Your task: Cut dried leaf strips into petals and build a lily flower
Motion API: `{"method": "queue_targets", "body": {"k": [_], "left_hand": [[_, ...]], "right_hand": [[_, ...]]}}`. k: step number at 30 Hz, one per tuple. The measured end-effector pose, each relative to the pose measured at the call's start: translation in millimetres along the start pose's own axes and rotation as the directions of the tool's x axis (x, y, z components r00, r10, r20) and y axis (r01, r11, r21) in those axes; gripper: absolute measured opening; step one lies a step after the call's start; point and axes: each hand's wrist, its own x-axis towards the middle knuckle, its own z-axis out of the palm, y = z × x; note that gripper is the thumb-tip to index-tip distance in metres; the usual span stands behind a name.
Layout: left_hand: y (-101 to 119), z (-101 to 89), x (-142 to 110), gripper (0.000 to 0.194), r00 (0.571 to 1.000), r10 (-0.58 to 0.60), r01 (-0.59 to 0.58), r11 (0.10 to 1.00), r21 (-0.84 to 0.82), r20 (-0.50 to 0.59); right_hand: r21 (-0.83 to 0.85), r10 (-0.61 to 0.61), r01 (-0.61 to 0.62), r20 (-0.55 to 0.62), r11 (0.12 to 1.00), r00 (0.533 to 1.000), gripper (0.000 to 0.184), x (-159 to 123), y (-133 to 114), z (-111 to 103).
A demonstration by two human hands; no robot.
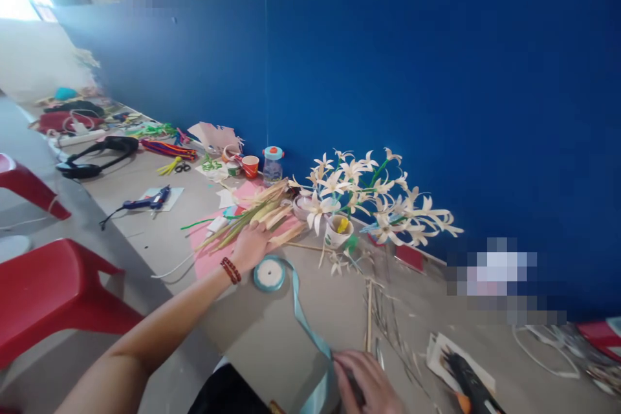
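My left hand [252, 244] reaches onto a pile of dried corn husks [264, 210] lying on pink paper; its fingertips are lost among the strips, so their grip cannot be made out. Close to my body, my right hand [366, 380] pinches a light blue ribbon [306, 322] that trails from a spool [270, 273]. The spool lies flat on the table beside my left hand. Cream-coloured handmade flowers [356, 187] on green stems stand behind, some in a paper cup [338, 233].
A black glue gun [468, 378] rests on a pad at right, near thin wires [395, 330]. At left lie a blue glue gun [152, 200], scissors [182, 168] and a black headset [104, 155]. Red stools [63, 291] stand beside the table; a blue partition [427, 77] runs behind it.
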Motion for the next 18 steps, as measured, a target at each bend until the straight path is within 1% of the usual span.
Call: {"method": "queue_targets", "body": {"k": [3, 5, 8, 11, 13, 14, 16, 17, 18], "left_hand": [[3.7, 8.7, 9.3, 0.016, 0.999, -0.044, 0.041, 0.994, -0.106, -0.031], [0.8, 7.4, 10.8, 0.018, 0.995, -0.088, 0.077, 0.977, -0.201, -0.049], [-12.8, -4.8, 8.3, 0.020, 0.980, -0.180, 0.140, 0.924, -0.355, -0.081], [-28.2, -22.7, 0.4, 0.021, 0.948, -0.289, 0.179, 0.831, -0.526, -0.136], [-30.7, -31.7, -9.8, 0.029, 0.919, -0.353, 0.166, 0.746, -0.645, -0.172], [-27.7, -33.7, -16.8, 0.034, 0.910, -0.373, 0.150, 0.704, -0.694, -0.181], [-11.5, -31.5, -34.7, 0.044, 0.924, -0.358, 0.114, 0.602, -0.791, -0.139], [1.3, -27.0, -44.7, 0.048, 0.948, -0.309, 0.104, 0.524, -0.845, -0.075], [16.6, -20.7, -54.6, 0.051, 0.986, -0.152, 0.116, 0.282, -0.952, 0.075]], "right_hand": [[-0.012, 0.004, -0.004, 0.009, 1.000, 1.000, 0.015, 2.7, -5.6, -8.7], [-0.021, 0.009, -0.009, -0.029, 1.000, 1.000, 0.015, -0.5, -5.6, -10.8], [-0.028, 0.008, -0.010, -0.056, 1.000, 0.998, 0.015, -5.8, -3.4, -12.3], [-0.009, -0.005, 0.004, -0.059, 1.000, 0.998, 0.014, -5.4, -3.5, -13.6], [0.023, -0.012, 0.014, -0.070, 1.000, 0.997, 0.013, -1.8, -5.7, -13.1], [0.048, -0.007, 0.010, -0.062, 0.999, 0.998, 0.013, 0.6, -7.3, -12.4], [0.116, 0.021, -0.018, -0.018, 0.993, 1.000, 0.013, 6.5, -12.2, -10.7], [0.156, 0.042, -0.043, 0.008, 0.987, 0.999, 0.013, 10.0, -15.7, -10.1], [0.198, 0.069, -0.074, 0.031, 0.977, 0.997, 0.013, 13.9, -19.9, -10.1]]}}
